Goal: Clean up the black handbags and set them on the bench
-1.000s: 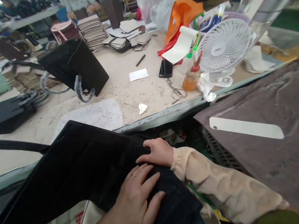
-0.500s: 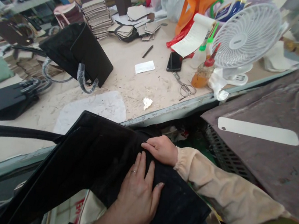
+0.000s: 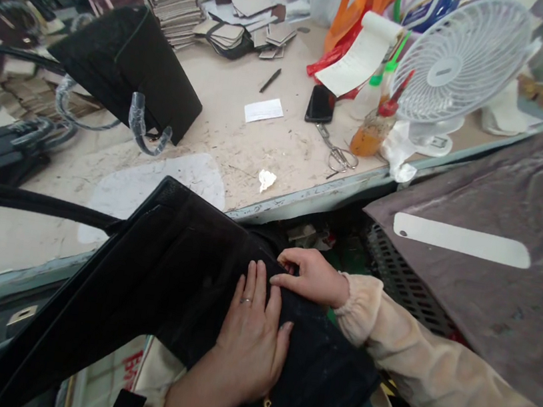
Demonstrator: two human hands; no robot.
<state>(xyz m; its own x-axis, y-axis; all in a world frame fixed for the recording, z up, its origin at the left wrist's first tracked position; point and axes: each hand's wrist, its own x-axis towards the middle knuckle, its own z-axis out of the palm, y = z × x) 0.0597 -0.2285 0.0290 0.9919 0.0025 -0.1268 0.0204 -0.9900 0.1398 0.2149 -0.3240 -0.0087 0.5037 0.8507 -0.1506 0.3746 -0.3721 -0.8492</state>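
A black handbag (image 3: 184,252) lies across my lap, its long strap reaching left over the table edge. My left hand (image 3: 250,338) rests flat on the bag's dark fabric, fingers stretched out and a ring on one of them. Just beyond it, my right hand (image 3: 314,277) holds the bag's far edge, with the thumb on top and the other fingers curled at the rim. What those fingertips touch is partly hidden. A small gold zipper pull (image 3: 266,403) shows below my left hand.
On the worktable (image 3: 213,114) stand another black bag (image 3: 163,74), a white fan (image 3: 457,68), an amber glue bottle (image 3: 365,141), scissors (image 3: 341,159) and a phone (image 3: 320,104). To the right, a white strip (image 3: 463,240) lies on a brown sheet (image 3: 504,310) over a black crate (image 3: 403,276).
My right hand has slid slightly right along the bag's edge, its thumb and forefinger now farther apart. My left hand stays flat on the bag. The view has shifted a little.
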